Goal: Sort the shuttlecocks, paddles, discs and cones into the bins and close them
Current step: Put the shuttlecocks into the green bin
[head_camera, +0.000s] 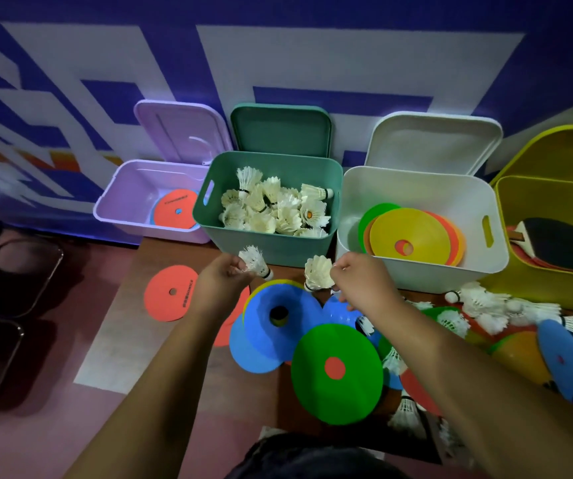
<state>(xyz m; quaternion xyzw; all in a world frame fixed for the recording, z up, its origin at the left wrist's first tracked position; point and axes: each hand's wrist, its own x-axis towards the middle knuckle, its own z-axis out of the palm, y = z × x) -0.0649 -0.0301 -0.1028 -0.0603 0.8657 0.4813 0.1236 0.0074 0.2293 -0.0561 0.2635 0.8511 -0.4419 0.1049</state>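
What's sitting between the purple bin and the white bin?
In the head view, a green bin stands there, between the purple bin and the white bin, lid open, with a heap of white shuttlecocks inside.

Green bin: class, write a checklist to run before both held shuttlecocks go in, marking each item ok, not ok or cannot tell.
1. Left hand pinches left shuttlecock: ok.
2. Right hand pinches right shuttlecock: ok.
3. Green lid open: ok.
4. Green bin has room: ok.
5. Hands over the opening: not ok, both in front.
6. Only shuttlecocks under the pile: cannot tell.
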